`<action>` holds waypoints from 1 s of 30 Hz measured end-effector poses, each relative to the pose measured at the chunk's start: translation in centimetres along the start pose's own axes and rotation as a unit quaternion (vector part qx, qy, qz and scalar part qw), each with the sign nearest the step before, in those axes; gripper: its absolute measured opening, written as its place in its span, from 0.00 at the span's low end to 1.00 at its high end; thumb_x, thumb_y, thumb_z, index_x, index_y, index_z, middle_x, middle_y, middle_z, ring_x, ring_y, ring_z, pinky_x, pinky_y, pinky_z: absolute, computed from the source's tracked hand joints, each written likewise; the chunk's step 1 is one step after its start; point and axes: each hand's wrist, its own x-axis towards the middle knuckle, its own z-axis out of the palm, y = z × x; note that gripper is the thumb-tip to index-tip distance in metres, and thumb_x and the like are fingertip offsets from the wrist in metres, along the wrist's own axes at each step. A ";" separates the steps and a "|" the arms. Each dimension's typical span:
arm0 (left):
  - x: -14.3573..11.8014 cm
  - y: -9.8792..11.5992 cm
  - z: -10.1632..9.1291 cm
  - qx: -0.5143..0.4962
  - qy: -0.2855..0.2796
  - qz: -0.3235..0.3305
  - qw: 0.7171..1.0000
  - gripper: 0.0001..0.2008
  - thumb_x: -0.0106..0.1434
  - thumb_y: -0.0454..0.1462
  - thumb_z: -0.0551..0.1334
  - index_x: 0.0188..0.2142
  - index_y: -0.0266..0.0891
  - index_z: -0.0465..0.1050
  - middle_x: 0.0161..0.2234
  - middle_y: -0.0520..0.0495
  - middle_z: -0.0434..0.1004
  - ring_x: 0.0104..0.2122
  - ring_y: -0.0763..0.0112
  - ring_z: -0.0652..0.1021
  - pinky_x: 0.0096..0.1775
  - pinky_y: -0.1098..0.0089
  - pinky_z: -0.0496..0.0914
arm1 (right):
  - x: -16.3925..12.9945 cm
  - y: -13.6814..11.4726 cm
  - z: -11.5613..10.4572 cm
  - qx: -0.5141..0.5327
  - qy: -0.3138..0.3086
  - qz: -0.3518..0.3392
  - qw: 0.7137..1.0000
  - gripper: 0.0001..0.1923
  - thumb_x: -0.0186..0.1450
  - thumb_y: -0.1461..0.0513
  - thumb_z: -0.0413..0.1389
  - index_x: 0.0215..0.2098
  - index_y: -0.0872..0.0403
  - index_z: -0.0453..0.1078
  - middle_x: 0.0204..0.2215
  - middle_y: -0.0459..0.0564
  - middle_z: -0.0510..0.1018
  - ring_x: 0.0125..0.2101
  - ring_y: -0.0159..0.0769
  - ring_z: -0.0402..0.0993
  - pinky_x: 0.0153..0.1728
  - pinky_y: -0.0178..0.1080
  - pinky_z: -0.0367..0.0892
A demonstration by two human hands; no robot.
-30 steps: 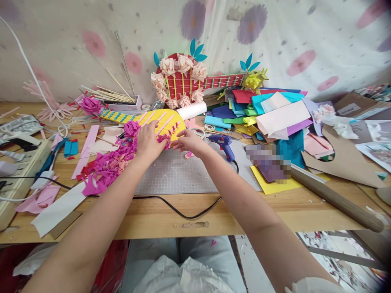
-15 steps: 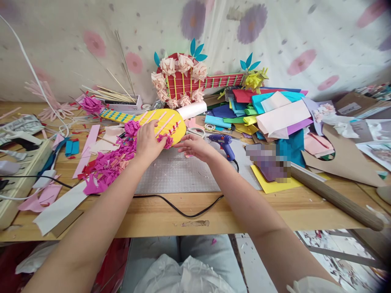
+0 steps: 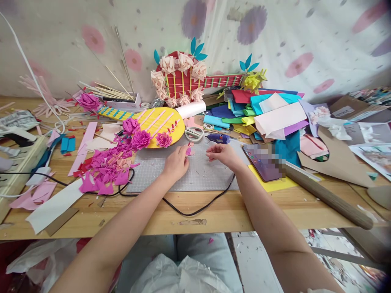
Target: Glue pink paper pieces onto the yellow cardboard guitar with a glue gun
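Pinching a small pink paper scrap [image 3: 188,151] in our left hand [image 3: 177,162], grip clamped on it over the grey cutting mat [image 3: 183,179], our right hand [image 3: 224,154] beside it, fingers curled together on nothing, yellow paper guitar [image 3: 152,122] past the mat's far edge, bare mat toward the tabletop [image 3: 244,211] edge.

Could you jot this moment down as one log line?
left hand: pinching small pink paper piece | right hand: beside it, above cutting mat | yellow paper guitar: untouched
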 end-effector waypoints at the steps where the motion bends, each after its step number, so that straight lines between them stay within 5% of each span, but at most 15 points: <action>1: 0.1 0.0 0.2 -0.005 -0.010 -0.025 1.000 0.23 0.57 0.29 0.53 0.53 0.37 0.61 0.46 0.40 0.70 0.40 0.64 0.76 0.42 0.64 0.70 | 0.1 0.2 -0.1 -0.006 0.005 0.001 1.000 0.12 0.45 0.60 0.65 0.25 0.55 0.69 0.19 0.43 0.73 0.21 0.30 0.71 0.27 0.37 0.70; 9: 0.8 0.4 1.2 -0.055 0.048 -0.039 0.997 0.22 0.56 0.28 0.55 0.52 0.39 0.63 0.45 0.43 0.73 0.45 0.63 0.72 0.48 0.63 0.66 | 1.1 1.5 2.0 -0.103 0.012 -0.046 0.994 0.05 0.55 0.62 0.57 0.31 0.53 0.70 0.23 0.46 0.75 0.24 0.34 0.71 0.31 0.40 0.69; 14: 0.1 0.1 1.9 -0.004 0.034 -0.011 0.999 0.32 0.57 0.28 0.54 0.62 0.40 0.52 0.50 0.40 0.71 0.52 0.57 0.67 0.52 0.56 0.61 | 1.5 1.5 3.5 -0.296 0.071 -0.177 0.936 0.09 0.61 0.62 0.51 0.37 0.53 0.72 0.36 0.51 0.75 0.36 0.36 0.70 0.41 0.41 0.65; 18: 0.0 -0.5 2.1 0.016 0.009 -0.010 1.000 0.32 0.60 0.31 0.52 0.64 0.37 0.48 0.50 0.38 0.71 0.53 0.58 0.66 0.53 0.55 0.59 | 2.6 1.4 4.1 -0.367 0.053 -0.171 0.913 0.11 0.63 0.61 0.50 0.42 0.53 0.70 0.38 0.52 0.73 0.39 0.39 0.69 0.41 0.41 0.64; 24: 0.1 -0.7 2.2 0.029 -0.009 -0.015 0.999 0.31 0.59 0.31 0.51 0.63 0.33 0.48 0.51 0.37 0.71 0.53 0.58 0.65 0.54 0.55 0.57 | 3.8 0.3 3.9 -0.398 -0.019 -0.172 0.901 0.06 0.58 0.64 0.54 0.35 0.55 0.68 0.38 0.53 0.72 0.39 0.39 0.67 0.41 0.40 0.63; 30: 0.1 -0.6 2.1 0.025 -0.011 -0.021 0.999 0.32 0.57 0.30 0.52 0.63 0.33 0.50 0.51 0.37 0.70 0.53 0.57 0.65 0.55 0.56 0.56 | 3.1 0.3 3.4 -0.343 -0.019 -0.150 0.927 0.04 0.56 0.67 0.51 0.30 0.53 0.63 0.28 0.46 0.72 0.30 0.34 0.67 0.33 0.37 0.61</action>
